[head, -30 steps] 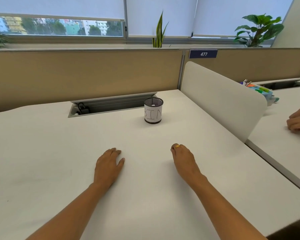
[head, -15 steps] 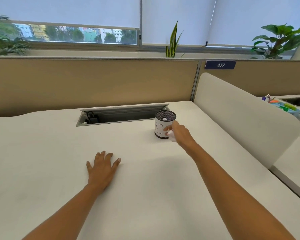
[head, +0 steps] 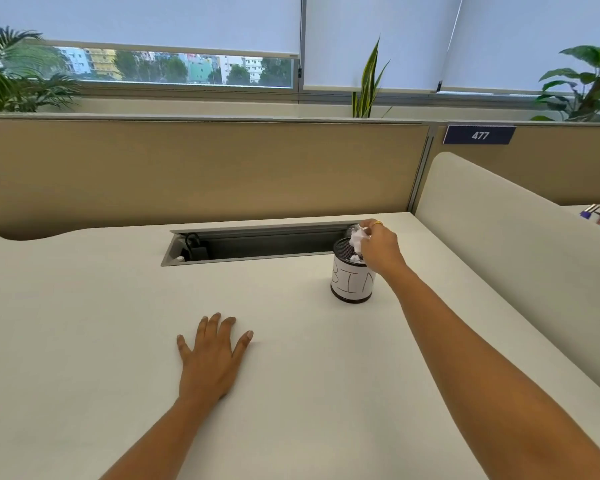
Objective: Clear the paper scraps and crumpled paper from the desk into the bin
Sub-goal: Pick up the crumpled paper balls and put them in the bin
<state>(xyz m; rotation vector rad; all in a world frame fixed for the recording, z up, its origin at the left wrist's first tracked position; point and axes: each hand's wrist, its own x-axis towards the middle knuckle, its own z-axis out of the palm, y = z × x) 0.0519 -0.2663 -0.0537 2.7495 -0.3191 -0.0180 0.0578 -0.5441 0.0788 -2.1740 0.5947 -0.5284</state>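
Desk (head: 84, 341): white top, largest item I have in view, with a cable tray (head: 257, 242) sunk along its far edge. Bin (head: 352, 277): small mesh cup with a paper label, upright on the desk just in front of the tray's right end; some white paper already lies inside. My left hand (head: 212, 355): flat on the desk, fingers spread, holding nothing. My right hand (head: 378, 249): above the bin's rim, fingertips pinched on the crumpled paper (head: 357, 239). That paper sits directly over the bin's mouth.
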